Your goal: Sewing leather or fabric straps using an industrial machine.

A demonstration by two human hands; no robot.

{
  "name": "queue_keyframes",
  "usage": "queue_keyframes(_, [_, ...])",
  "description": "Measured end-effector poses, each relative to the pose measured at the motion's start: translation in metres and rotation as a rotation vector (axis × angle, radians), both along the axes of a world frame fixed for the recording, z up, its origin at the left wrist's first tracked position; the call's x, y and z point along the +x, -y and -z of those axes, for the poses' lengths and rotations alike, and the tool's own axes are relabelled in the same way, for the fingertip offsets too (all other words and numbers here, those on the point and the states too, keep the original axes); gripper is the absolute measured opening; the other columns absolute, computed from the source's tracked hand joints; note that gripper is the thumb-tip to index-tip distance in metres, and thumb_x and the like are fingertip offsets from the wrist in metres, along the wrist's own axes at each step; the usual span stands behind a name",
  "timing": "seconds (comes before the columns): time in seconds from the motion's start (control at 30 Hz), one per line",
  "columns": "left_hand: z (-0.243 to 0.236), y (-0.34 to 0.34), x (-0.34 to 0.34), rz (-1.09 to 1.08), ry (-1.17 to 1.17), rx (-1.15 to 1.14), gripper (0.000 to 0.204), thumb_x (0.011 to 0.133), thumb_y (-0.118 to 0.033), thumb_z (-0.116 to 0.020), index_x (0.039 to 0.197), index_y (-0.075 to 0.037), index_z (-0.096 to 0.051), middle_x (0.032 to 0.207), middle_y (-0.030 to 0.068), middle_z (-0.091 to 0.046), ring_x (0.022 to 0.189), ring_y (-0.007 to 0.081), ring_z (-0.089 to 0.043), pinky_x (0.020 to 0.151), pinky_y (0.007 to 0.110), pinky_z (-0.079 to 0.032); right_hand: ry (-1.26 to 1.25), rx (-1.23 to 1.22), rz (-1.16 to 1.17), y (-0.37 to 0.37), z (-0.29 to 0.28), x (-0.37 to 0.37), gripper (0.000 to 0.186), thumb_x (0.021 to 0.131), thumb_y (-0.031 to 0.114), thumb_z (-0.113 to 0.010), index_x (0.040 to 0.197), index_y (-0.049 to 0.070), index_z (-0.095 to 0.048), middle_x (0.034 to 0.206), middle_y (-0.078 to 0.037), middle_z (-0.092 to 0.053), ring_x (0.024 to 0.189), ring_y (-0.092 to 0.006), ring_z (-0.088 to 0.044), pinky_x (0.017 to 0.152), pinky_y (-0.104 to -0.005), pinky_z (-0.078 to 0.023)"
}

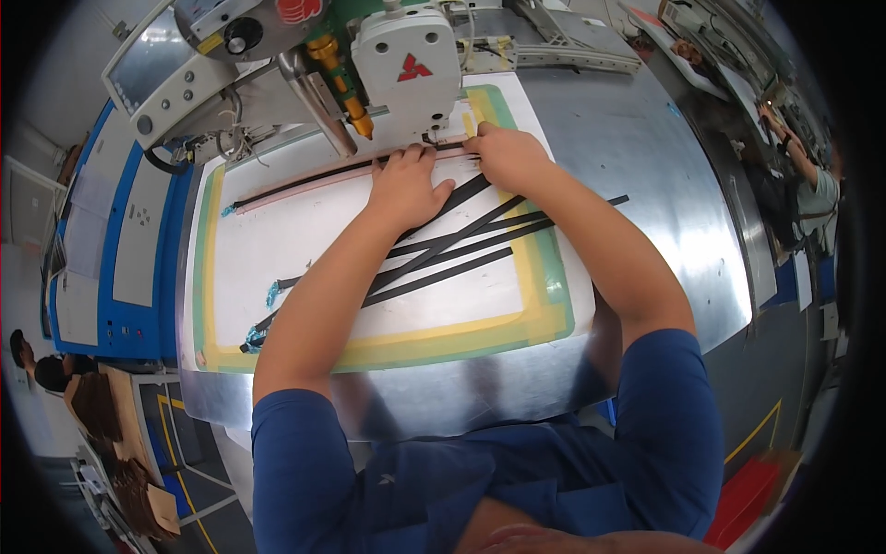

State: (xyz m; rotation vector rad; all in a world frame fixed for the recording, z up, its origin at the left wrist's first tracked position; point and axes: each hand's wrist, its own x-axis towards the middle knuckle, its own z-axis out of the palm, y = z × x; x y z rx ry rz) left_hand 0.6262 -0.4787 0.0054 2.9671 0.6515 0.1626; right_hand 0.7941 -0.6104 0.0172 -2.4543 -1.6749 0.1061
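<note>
A long black strap [309,178] lies in a pinkish outlined strip on a white board [277,240] edged with yellow and green tape. My left hand [406,185] lies on that strap with its fingers spread, pressing it down. At the strap's right end, my right hand [508,155] has its fingers closed in a pinch; the fingertips partly hide what they grip. Several loose black straps [443,263] lie crossed on the board below my hands. Some have shiny light-blue wrapping [272,294] at their left ends. Just above my hands hangs the white sewing machine head [406,69].
A brass-coloured pointed cylinder [355,115] and a metal post [318,106] hang left of the head. A control panel [152,69] stands at far left, above a blue-and-white cabinet [138,231]. Bare metal tabletop [646,166] extends right. Another person [817,194] is at far right.
</note>
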Motion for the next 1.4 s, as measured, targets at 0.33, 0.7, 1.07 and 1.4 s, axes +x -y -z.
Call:
queue_keyframes(0.33, [0.002,0.012,0.013,-0.054,-0.063,-0.02,0.071,0.097,-0.055,-0.064,0.154,-0.013,-0.053,0.156,0.0168,-0.049,0.147,0.0373,-0.043,0.118,0.072,-0.029,-0.089,0.059,-0.013,0.009,0.011,0.006,0.039,0.093,0.013,-0.064,0.13,0.02,-0.074,0.123,-0.01,-0.068,0.114,-0.0298,-0.069,0.095,-0.0438,-0.058])
queue_keyframes(0.7, [0.004,0.009,0.004,0.021,-0.004,-0.013,0.069,0.096,-0.052,-0.065,0.151,-0.012,-0.054,0.154,0.0174,-0.051,0.144,0.0375,-0.048,0.117,0.066,-0.035,-0.056,0.051,-0.063,-0.003,0.012,-0.008,0.043,0.093,0.011,-0.064,0.135,0.017,-0.068,0.126,-0.011,-0.064,0.113,-0.0331,-0.069,0.095,-0.0461,-0.059])
queue_keyframes(1.07, [-0.006,-0.107,-0.131,-0.258,-0.058,0.028,0.068,0.1,-0.054,-0.061,0.148,-0.006,-0.058,0.153,0.0167,-0.056,0.141,0.0357,-0.053,0.116,0.055,-0.04,-0.071,0.027,-0.029,-0.003,0.01,-0.005,0.045,0.094,0.011,-0.06,0.138,0.013,-0.067,0.134,-0.012,-0.062,0.116,-0.0338,-0.068,0.098,-0.0458,-0.058])
queue_keyframes(1.4, [0.017,-0.16,-0.204,-0.285,0.091,0.169,0.062,0.101,-0.047,-0.062,0.149,-0.007,-0.058,0.154,0.0146,-0.055,0.143,0.0333,-0.05,0.116,0.049,-0.037,-0.161,-0.029,0.132,0.012,-0.002,0.017,0.04,0.094,0.017,-0.061,0.133,0.009,-0.07,0.13,-0.017,-0.065,0.117,-0.037,-0.068,0.102,-0.046,-0.055])
